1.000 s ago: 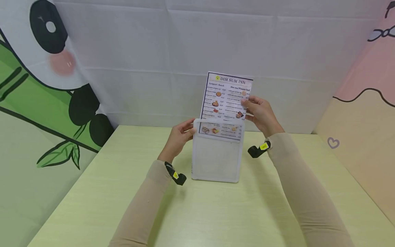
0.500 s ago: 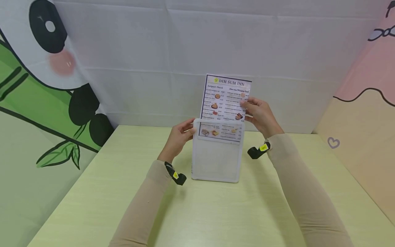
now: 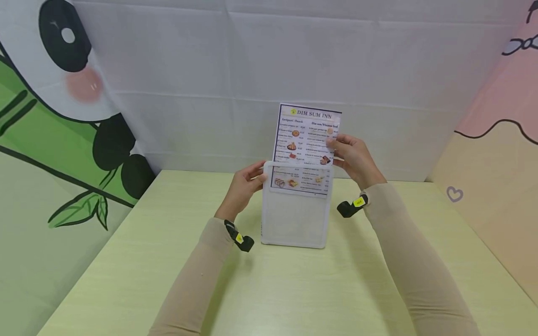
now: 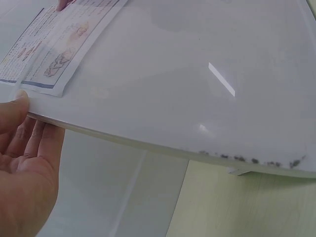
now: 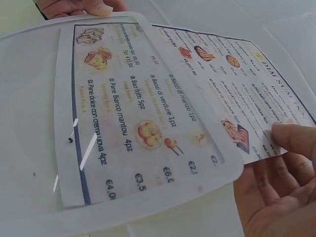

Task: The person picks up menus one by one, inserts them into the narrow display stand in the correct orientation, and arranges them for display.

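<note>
A white-framed clear sign holder (image 3: 294, 219) stands upright on the table, its lower edge at the tabletop. My left hand (image 3: 243, 189) grips its upper left corner, thumb in front and fingers behind, as the left wrist view also shows. A printed menu sheet (image 3: 308, 135) headed "DIM SUM INN" sticks up out of the holder's top. Its lower part lies inside, seen through the clear front. My right hand (image 3: 355, 156) pinches the sheet's right edge above the holder, thumb on the printed face. In the right wrist view the sheet's lower end (image 5: 133, 123) shows behind the clear panel.
The pale yellow-green table (image 3: 168, 275) reaches back to a white cloth wall (image 3: 235, 70). A panda-and-bamboo printed panel (image 3: 75, 154) borders the left side, and a pink and peach panel (image 3: 496, 177) the right. Dark specks (image 4: 252, 160) mark the holder's edge.
The menu sheet has slid downward a little, more of it now inside the holder. My right hand has sunk slightly with it. The left hand and the holder have stayed in place.
</note>
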Demonstrator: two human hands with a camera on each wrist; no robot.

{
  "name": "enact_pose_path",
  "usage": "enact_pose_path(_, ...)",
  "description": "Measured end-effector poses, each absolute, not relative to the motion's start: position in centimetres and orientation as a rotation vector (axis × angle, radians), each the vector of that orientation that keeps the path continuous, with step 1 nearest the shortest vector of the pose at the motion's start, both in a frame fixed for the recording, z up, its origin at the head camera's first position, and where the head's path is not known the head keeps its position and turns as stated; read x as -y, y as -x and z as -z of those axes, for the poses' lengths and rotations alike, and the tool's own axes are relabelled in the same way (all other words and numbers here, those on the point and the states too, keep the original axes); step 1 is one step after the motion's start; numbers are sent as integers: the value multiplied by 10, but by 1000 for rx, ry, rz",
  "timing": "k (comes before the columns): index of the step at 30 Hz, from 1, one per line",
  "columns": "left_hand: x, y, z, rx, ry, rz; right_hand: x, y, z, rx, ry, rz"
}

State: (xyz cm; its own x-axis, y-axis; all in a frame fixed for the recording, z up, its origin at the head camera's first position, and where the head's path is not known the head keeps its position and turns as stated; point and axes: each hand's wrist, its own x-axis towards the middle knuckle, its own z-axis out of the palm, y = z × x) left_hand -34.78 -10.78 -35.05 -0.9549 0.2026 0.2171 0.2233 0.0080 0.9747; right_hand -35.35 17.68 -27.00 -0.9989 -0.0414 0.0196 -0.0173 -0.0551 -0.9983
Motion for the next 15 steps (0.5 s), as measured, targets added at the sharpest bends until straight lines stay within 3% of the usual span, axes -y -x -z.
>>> enact_pose_path(15, 108, 346, 349, 2241, 454, 2141, -180, 354, 276, -2132, 119, 2261)
